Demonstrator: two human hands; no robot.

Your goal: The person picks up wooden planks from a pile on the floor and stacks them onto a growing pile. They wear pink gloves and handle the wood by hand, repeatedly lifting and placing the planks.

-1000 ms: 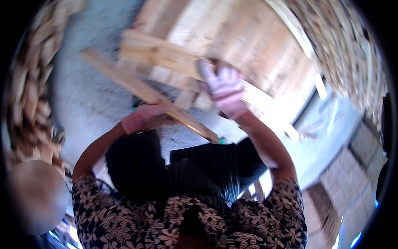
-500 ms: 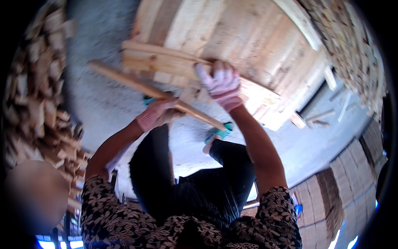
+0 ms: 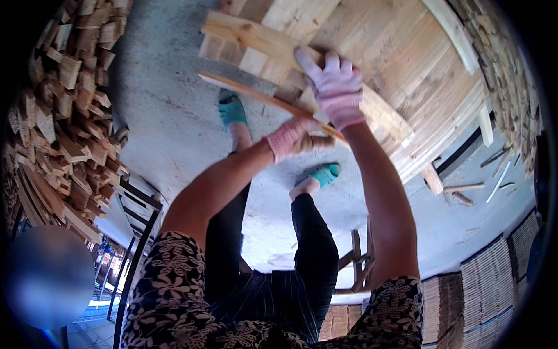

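Both my hands wear pinkish-white knit gloves. My left hand (image 3: pixel 293 139) is closed around a long, thin wooden strip (image 3: pixel 250 93), which slants from the upper left down toward my right wrist. Farther up, my right hand (image 3: pixel 337 87) grips a pale wooden board (image 3: pixel 250 34), its thumb and fingers curled over the edge. That board lies along the near edge of a large panel of joined planks (image 3: pixel 383 64). Part of the board is hidden beneath my right hand. The strip passes close below the panel, above the concrete floor.
Piled wood offcuts (image 3: pixel 70 104) rise at the left, beside a black metal frame (image 3: pixel 136 215). Stacked wooden slats (image 3: pixel 491 279) stand at the lower right. Scrap sticks (image 3: pixel 465 188) litter the floor right of the panel. My green-shod feet (image 3: pixel 232 107) are below; a wooden stool (image 3: pixel 357 262) stands behind.
The strip has swung rightward with my left hand and now shows its narrow edge. My right hand has shifted slightly up and right, still on the board. Both feet now show more fully.
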